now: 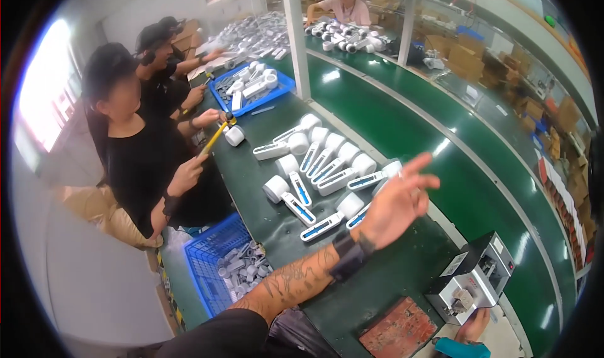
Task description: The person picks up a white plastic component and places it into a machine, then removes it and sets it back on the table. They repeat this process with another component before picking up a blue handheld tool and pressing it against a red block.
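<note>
My left hand [399, 207] reaches out over the green bench with its fingers spread, a dark band on its wrist. It holds nothing and covers part of the nearest white handled parts. Several of these white parts [333, 228], with round heads and blue strips in their handles, lie in rows beside it. At the lower right, my right hand [476, 325] is bent around a teal electric screwdriver [462, 348], partly cut off by the lower edge. Just above that hand stands a black and silver screw feeder [469, 285].
A worn reddish block [397, 330] lies left of the feeder. Under my left forearm is a blue crate [204, 257] of grey-white pieces. Co-workers sit along the left, one holding a yellow-handled hammer [215, 136]. A blue tray [280, 94] is beyond; a green conveyor [390, 119] runs right.
</note>
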The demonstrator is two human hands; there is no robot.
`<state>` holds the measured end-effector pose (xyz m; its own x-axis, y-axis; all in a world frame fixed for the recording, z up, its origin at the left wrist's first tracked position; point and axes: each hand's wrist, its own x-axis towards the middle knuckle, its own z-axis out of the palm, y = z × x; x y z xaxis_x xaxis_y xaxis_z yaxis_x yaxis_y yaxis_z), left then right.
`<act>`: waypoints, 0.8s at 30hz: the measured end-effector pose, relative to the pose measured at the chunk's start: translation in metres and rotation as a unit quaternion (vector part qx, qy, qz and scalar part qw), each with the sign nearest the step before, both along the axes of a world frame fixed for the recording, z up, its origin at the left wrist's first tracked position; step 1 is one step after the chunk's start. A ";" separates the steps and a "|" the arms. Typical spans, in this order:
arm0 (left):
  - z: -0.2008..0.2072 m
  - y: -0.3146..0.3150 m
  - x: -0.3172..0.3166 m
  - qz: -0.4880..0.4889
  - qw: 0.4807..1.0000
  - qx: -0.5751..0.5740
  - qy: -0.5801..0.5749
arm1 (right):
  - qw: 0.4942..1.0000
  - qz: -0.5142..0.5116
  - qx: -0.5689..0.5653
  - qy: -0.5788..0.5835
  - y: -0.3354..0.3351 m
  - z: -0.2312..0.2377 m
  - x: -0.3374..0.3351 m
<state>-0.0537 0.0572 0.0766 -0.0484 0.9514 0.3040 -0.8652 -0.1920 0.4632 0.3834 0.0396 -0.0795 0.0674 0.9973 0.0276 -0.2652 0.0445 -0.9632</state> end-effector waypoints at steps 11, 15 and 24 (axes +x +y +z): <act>-0.068 -0.021 0.068 -0.145 0.933 -0.047 0.326 | 0.999 -0.043 0.013 0.015 -0.001 0.006 -0.024; -0.104 -0.019 0.091 -0.143 0.911 -0.066 0.382 | 0.999 -0.038 0.022 0.007 0.004 0.002 -0.004; 0.013 0.020 0.038 -0.004 0.995 -0.027 0.099 | 0.998 -0.055 0.006 0.005 -0.005 0.005 -0.013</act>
<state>-0.0156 0.0771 0.0893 0.0139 0.9669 0.2549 -0.7576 -0.1562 0.6338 0.3704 0.0342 -0.0742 0.1776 0.9833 0.0391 -0.2671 0.0864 -0.9598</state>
